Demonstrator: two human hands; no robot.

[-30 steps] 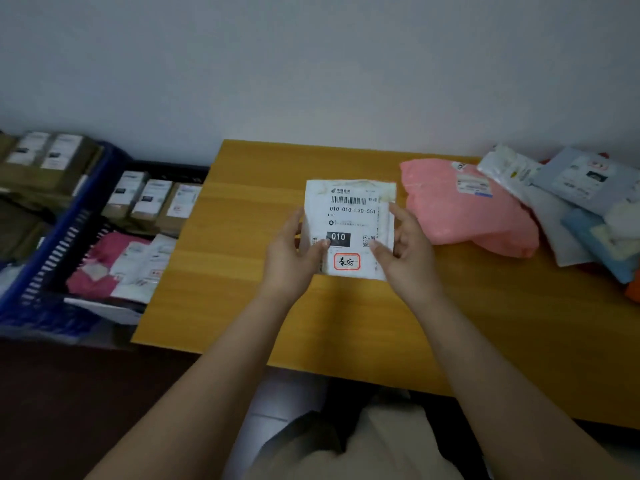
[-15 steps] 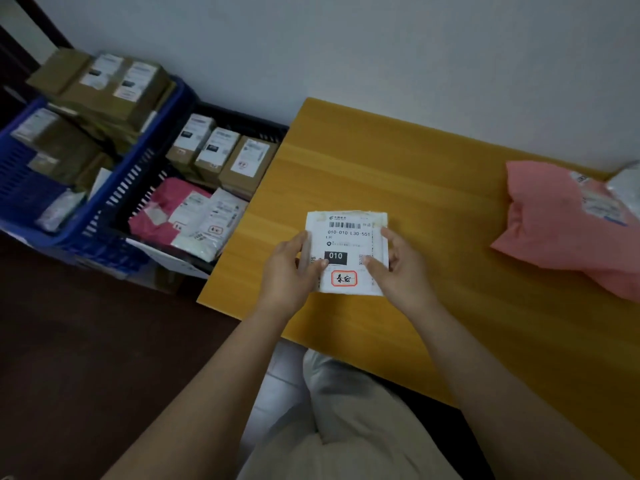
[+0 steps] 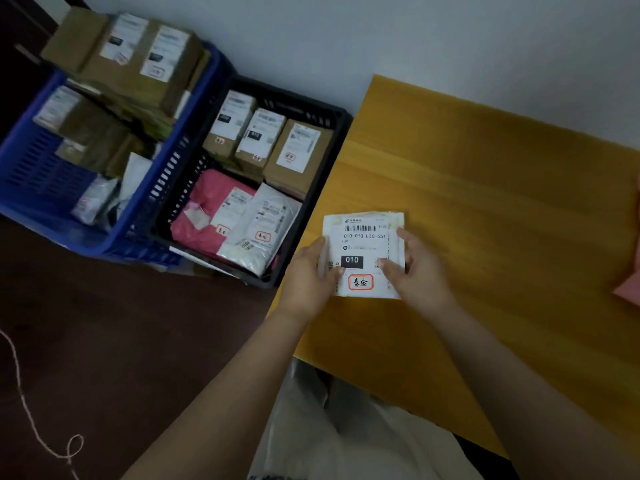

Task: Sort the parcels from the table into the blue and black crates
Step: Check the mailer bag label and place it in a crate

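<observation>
A small white parcel [image 3: 365, 237] with a barcode label, a black "010" box and a red stamp is held over the left end of the wooden table [image 3: 485, 209]. My left hand [image 3: 311, 275] grips its left edge, thumb on the label. My right hand [image 3: 412, 268] grips its right edge the same way. Left of the table stands the black crate [image 3: 311, 209], holding brown boxes, a pink bag and a white bag. Further left the blue crate [image 3: 41, 174] is piled with brown boxes and small bags.
A pink parcel [image 3: 628, 289] peeks in at the right edge on the table. The floor is dark, with a thin white cord [image 3: 31, 410] lying at the lower left. A white wall runs behind the crates and table.
The view has swung left and down, so both crates now fill the left side and the parcel pile is out of view. The white parcel, held in both hands, is nearer the table's left edge.
</observation>
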